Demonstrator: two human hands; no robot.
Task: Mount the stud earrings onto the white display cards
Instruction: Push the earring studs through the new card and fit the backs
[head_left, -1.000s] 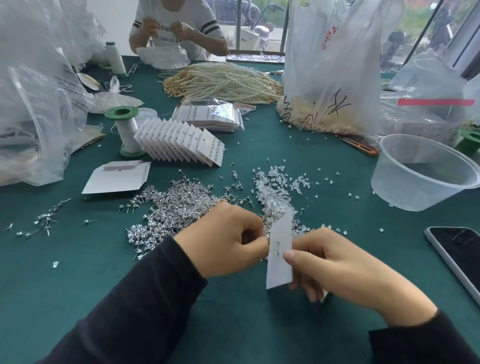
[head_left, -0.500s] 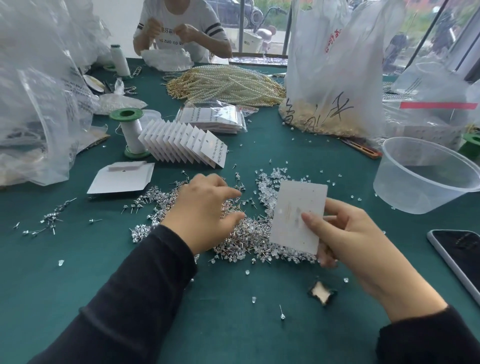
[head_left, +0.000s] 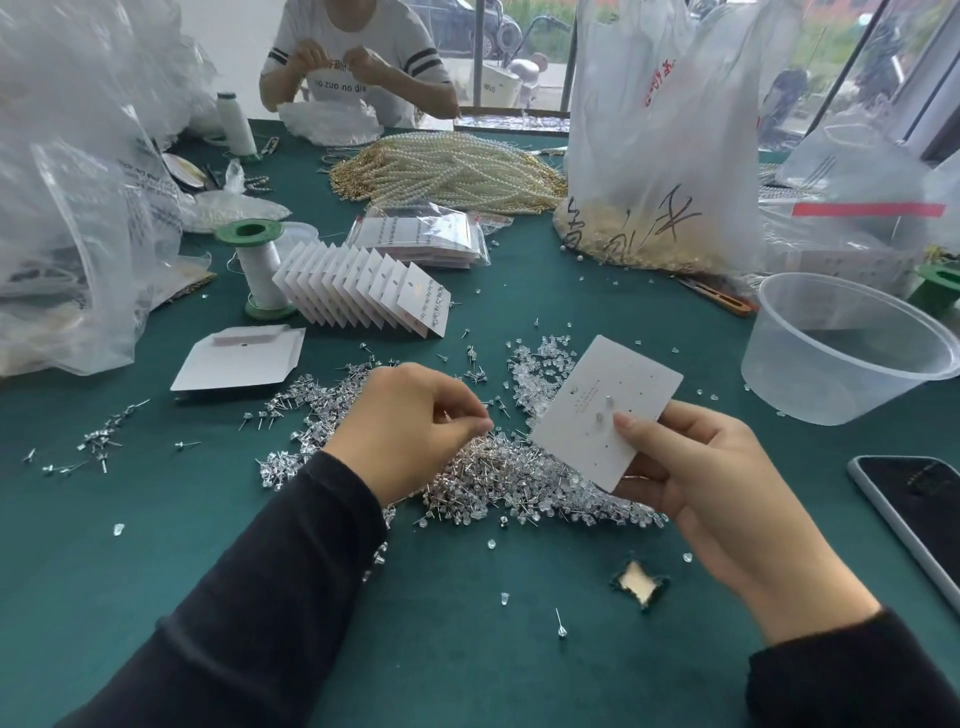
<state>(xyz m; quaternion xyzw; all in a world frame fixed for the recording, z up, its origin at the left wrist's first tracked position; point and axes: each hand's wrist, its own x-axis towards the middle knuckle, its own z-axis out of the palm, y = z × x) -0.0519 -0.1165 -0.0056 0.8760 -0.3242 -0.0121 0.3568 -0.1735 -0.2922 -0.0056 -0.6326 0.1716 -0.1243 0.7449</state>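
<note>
Head view: right hand (head_left: 727, 493) edge-grips the seemingly flimsy white display card (head_left: 597, 395); left hand (head_left: 410, 426) pinches a likely slippery silver stud earring (head_left: 447, 415).

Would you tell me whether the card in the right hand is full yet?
Not full: the card holds only two studs, otherwise bare.

- I read the bench (head_left: 156, 545) as covered in dark green cloth, with one small tear (head_left: 638, 582) toward the near edge.
- Centre: a heap of stud earrings (head_left: 493, 483), touching a heap of clear backs (head_left: 540, 364).
- Behind it: a fanned row of filled display cards (head_left: 363, 296), beside a green-capped spool (head_left: 260, 270).
- Right: a clear tub (head_left: 841, 358) and a phone (head_left: 919, 514), apart.
- Far side: pearl strands (head_left: 452, 171).
</note>
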